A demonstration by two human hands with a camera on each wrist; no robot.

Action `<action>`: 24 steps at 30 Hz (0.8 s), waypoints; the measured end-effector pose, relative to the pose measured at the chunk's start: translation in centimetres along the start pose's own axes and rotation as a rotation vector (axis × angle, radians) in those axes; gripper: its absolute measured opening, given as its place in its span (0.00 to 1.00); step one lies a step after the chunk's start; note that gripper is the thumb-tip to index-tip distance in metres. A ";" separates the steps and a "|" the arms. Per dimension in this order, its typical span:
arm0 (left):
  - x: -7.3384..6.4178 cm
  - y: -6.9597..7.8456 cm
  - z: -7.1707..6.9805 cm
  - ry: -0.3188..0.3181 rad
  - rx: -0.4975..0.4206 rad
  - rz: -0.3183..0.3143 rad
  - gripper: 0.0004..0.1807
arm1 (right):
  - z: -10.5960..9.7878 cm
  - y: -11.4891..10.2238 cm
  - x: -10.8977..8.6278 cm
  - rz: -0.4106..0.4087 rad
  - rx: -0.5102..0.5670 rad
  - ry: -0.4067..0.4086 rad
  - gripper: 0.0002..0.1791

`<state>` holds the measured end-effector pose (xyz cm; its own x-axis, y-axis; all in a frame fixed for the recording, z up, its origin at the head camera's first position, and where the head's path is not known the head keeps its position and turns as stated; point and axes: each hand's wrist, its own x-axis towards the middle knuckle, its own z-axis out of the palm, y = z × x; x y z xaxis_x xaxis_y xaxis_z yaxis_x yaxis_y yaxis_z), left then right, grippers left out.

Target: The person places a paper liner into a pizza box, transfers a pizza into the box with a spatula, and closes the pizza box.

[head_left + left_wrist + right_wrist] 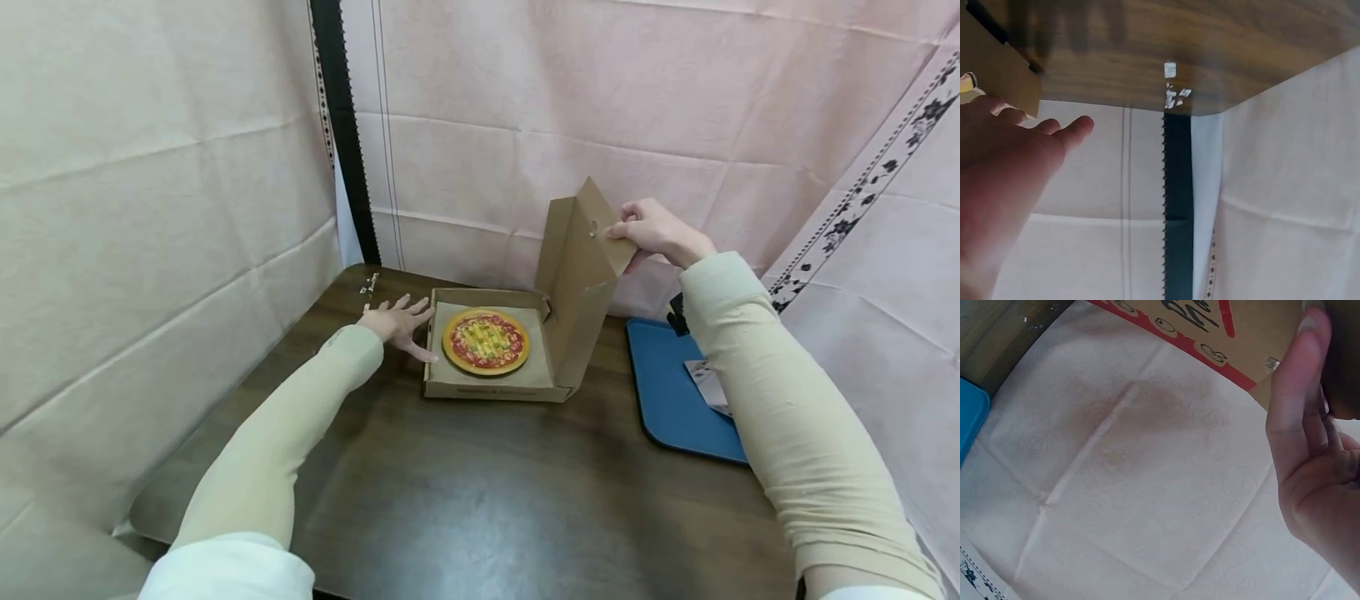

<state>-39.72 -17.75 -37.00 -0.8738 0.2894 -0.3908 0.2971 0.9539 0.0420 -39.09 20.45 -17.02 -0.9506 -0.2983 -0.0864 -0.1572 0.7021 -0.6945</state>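
Observation:
A cardboard pizza box lies on the table with its lid raised upright on the right side. Inside, on a sheet of pale paper, sits a round pizza with yellow and red topping. My right hand pinches the lid's upper edge between thumb and fingers. The right wrist view shows the lid's printed outside beside that hand. My left hand spreads its fingers along the box's left wall, with the thumb at the near part of that wall.
To the right of the box, a blue tray carries a printed paper item, partly hidden by my right sleeve. A black object shows at the tray's far edge. Pale cloth curtains rise behind and beside the brown table.

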 end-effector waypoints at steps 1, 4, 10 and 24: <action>-0.1 0.2 0.0 -0.004 0.008 0.005 0.60 | 0.0 0.0 0.1 -0.006 -0.002 0.001 0.10; -0.4 0.6 0.1 0.006 0.042 0.024 0.61 | -0.1 0.0 0.2 -0.025 -0.032 0.008 0.10; -0.7 1.4 0.6 0.028 0.060 0.024 0.62 | -0.5 0.0 0.6 -0.035 -0.101 0.023 0.11; -2.0 4.8 2.0 0.078 0.231 -0.074 0.66 | -0.3 -0.3 1.8 -0.174 -0.363 0.174 0.12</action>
<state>-35.80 -13.89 -37.89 -0.9208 0.2336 -0.3124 0.3038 0.9317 -0.1989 -40.78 19.88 -16.77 -0.9276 -0.3406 0.1534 -0.3736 0.8420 -0.3892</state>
